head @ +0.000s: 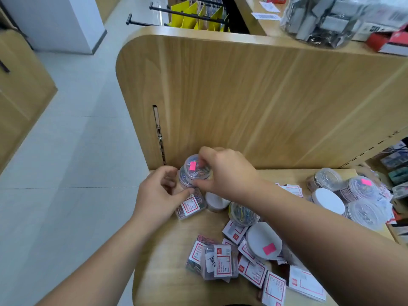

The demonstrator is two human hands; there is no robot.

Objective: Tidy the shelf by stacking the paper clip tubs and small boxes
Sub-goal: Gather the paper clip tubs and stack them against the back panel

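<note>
We have a single wide-angle view from the person's head, looking forward and steeply down along both forearms onto the wooden shelf. It sits close, with the left hand and right hand near the frame's middle. The upright side panel faces us, and the floor stretches away at left.

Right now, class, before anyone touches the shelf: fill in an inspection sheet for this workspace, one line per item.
Surface: wooden shelf, bare at its front left.
Job's things: top tub with pink sticker rests on lower tub; small box just in front.
Clutter: loose tubs and a heap of small boxes, unstacked.
Hands: right hand grips top tub; left hand holds lower tub.
Cables: nothing seen.
Surroundings: wooden side panel, yellow bags, tiled floor.
</note>
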